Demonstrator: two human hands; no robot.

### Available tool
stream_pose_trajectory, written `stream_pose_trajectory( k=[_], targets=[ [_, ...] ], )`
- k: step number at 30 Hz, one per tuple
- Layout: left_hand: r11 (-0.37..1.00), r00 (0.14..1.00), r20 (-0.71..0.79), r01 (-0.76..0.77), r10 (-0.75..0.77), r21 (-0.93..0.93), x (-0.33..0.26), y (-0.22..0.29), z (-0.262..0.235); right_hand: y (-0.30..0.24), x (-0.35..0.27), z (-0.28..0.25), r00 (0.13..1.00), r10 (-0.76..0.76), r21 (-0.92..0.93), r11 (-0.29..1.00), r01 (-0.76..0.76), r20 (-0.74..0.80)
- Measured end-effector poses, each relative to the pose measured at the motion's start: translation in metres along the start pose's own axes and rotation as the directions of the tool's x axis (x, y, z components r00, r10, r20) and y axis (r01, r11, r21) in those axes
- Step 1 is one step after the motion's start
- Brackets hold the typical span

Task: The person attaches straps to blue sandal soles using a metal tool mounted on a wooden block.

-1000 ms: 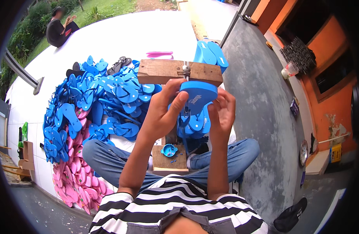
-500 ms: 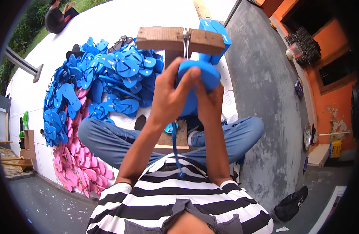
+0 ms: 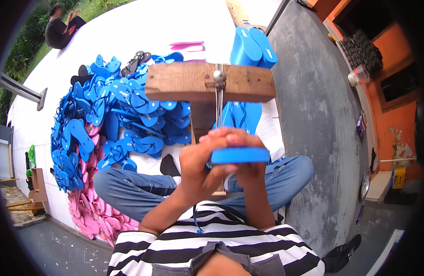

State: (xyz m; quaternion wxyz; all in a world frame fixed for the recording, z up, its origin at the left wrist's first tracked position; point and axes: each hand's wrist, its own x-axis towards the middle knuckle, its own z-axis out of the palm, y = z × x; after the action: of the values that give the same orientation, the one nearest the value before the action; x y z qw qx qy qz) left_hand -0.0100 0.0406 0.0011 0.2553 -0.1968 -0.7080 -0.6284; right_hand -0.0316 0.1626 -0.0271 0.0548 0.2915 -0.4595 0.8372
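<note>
A: Hands first. What have you got?

B: Both on one blue flip-flop sole, held flat and edge-on, close up in front of my chest. My left hand is curled round its left end, thumb underneath, fingers bent over the top edge. Closed firmly on it.

A: Right?

B: My right hand sits under and behind the sole, mostly hidden by it and by the left hand. It grips from below; how its fingers lie I can't tell. The two hands are pressed together, touching.

A: Arm pose?

B: Both forearms rise from the lower edge, elbows bent, wrists meeting above my crossed legs in jeans. A thin blue strap dangles below my left wrist against the striped shirt.

A: What's around it?

B: A wooden T-shaped stand just beyond the sole, with a metal rod hanging from its crossbar down toward my fingers. A heap of blue flip-flops lies to my left, pink ones beneath them, a blue stack beyond the stand. Another person sits far off, upper left.
</note>
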Motion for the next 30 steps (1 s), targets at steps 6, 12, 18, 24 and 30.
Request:
stream_pose_trajectory(
  k=[6,12,18,24,30],
  targets=[
    [0.999,0.999,0.014,-0.046,0.046,0.009,-0.027,0.040,-0.008,-0.038,-0.022,0.010,0.995,-0.024,-0.358,0.932,0.059,0.101],
    [0.959,0.952,0.226,0.242,-0.206,-0.147,-0.042,0.020,-0.017,-0.032,-0.047,0.012,0.989,0.141,-0.198,0.969,-0.146,-0.038],
    [0.994,0.930,0.365,0.082,-0.049,-0.076,-0.035,0.011,-0.021,-0.023,-0.044,-0.001,0.999,-0.038,-0.495,0.868,0.029,-0.008],
    [0.957,0.891,0.449,0.186,-0.069,-0.222,-0.048,0.055,-0.026,-0.054,-0.072,0.005,0.996,-0.015,-0.518,0.853,0.061,0.093],
    [0.635,0.628,0.119,0.772,-0.769,0.029,-0.072,-0.029,-0.015,-0.008,-0.074,0.011,0.942,0.131,-0.907,0.255,-0.334,-0.310]
  ],
)
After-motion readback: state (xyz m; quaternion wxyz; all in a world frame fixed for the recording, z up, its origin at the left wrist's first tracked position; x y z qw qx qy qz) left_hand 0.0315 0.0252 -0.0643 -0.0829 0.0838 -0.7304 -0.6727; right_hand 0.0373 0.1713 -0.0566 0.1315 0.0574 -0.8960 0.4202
